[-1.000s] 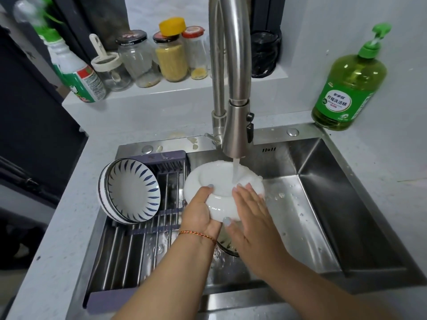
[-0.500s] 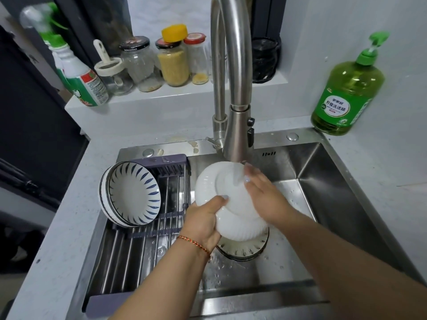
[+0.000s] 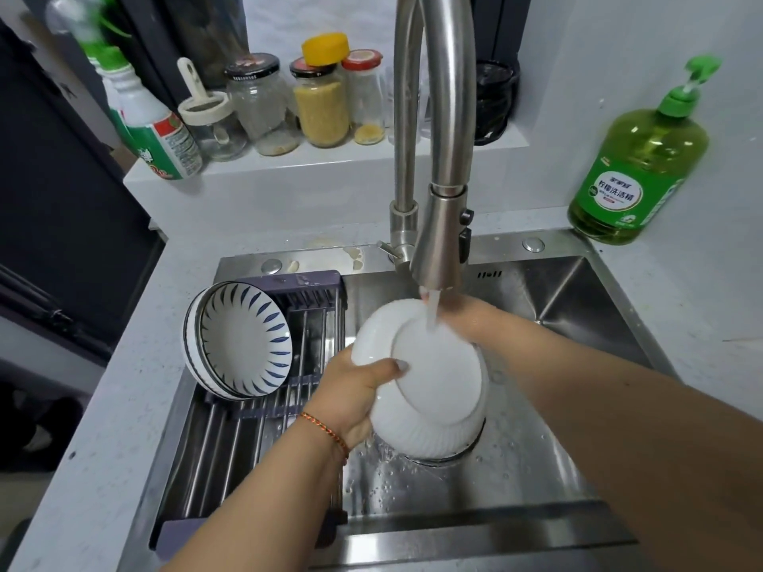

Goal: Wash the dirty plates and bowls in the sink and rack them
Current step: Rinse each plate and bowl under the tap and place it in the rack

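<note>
Left hand (image 3: 355,390) is gripping the white bowl (image 3: 429,386) by its rim, tilting its base under the tap (image 3: 439,225) stream over the sink (image 3: 578,307) drain, so water is running off. Right hand (image 3: 466,319) is steadying the far side; its grip cannot be told. Striped bowls (image 3: 243,344) are standing on edge in the rack (image 3: 264,410), left, presumably draining.

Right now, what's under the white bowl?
Under the white bowl, the drain ring's edge shows on the wet sink floor. The drain's middle is covered. The left hand holds the bowl.
</note>
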